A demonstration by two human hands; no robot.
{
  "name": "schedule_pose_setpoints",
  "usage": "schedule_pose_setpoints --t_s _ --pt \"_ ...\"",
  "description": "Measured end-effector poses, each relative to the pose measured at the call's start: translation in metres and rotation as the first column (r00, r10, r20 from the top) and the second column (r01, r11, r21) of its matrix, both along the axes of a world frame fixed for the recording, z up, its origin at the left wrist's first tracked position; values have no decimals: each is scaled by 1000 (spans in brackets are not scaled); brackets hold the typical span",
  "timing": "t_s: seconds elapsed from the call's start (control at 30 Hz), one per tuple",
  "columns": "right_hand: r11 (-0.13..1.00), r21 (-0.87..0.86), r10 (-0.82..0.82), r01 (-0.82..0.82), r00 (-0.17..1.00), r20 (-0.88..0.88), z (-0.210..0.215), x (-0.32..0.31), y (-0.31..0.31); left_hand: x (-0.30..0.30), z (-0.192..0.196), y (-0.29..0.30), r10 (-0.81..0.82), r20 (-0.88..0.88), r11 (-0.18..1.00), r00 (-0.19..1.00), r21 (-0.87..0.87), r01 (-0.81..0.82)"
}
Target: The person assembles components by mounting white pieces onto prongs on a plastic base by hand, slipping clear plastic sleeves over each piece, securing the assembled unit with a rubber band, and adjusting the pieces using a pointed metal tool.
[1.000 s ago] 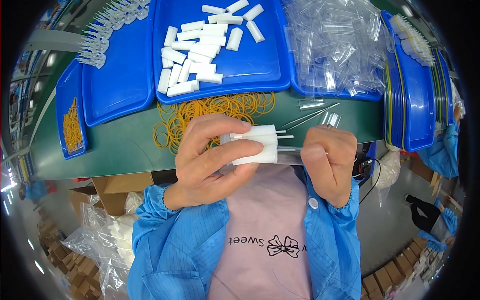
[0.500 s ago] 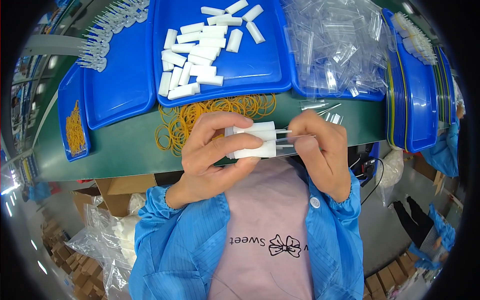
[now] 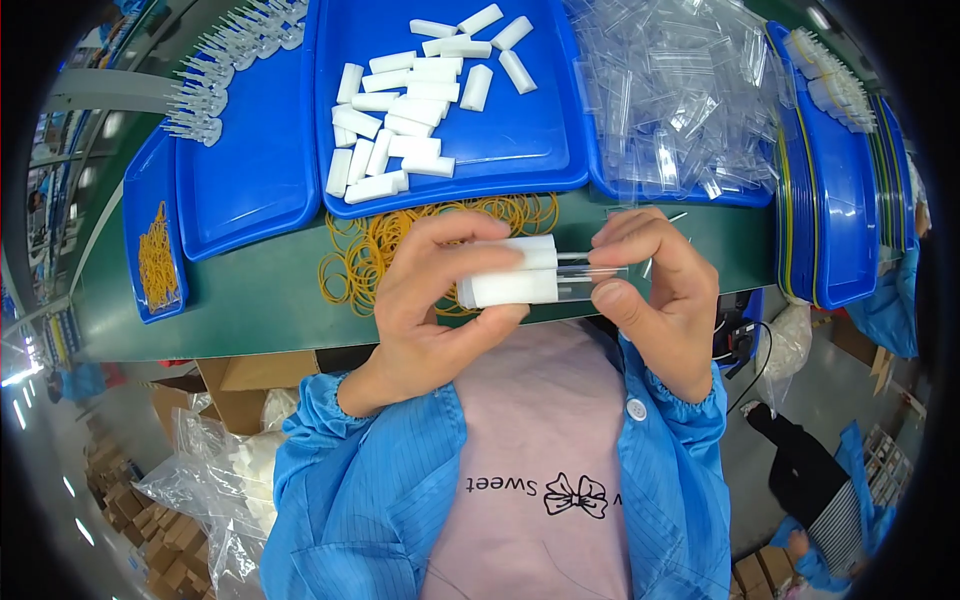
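Observation:
Above the front edge of the green table, my left hand [image 3: 425, 310] is closed round a bundle of white blocks [image 3: 515, 289] lying side by side. Thin pale rods stick out of the blocks toward the right. A clear plastic sleeve [image 3: 580, 293] surrounds the rods at that end. My right hand [image 3: 665, 290] pinches the sleeve's right end between thumb and fingers. How far the sleeve reaches along the blocks cannot be made out. Behind my left hand lies a pile of yellow rubber bands [image 3: 365, 255].
Beyond the bands, a blue tray [image 3: 520, 150] holds loose white blocks. To its right, another tray [image 3: 735, 192] is heaped with clear sleeves. Blue trays at left hold white pronged parts [image 3: 195, 100] and rubber bands [image 3: 157, 260]. Stacked trays [image 3: 840, 230] stand at right.
My right hand has moved slightly right and its fingers have opened wider around the sleeve end. More of the clear sleeve shows between the hands. A person at lower right has shifted.

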State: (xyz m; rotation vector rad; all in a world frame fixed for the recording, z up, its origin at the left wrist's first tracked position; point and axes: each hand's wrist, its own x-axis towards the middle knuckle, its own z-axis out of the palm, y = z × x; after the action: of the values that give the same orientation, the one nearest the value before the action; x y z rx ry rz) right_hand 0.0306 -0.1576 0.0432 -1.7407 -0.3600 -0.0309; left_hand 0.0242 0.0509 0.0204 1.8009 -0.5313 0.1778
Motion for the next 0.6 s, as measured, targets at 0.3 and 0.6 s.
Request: schedule_pose_setpoints --t_s 0.3,0.6 --pt "993 5 -120 120 992 29 1 -2 -5 -3 -6 3 -237 -440 859 866 -511 -25" --pt "968 36 -251 249 957 142 -4 -16 -8 -2 -7 1 -280 -423 839 862 -545 5"
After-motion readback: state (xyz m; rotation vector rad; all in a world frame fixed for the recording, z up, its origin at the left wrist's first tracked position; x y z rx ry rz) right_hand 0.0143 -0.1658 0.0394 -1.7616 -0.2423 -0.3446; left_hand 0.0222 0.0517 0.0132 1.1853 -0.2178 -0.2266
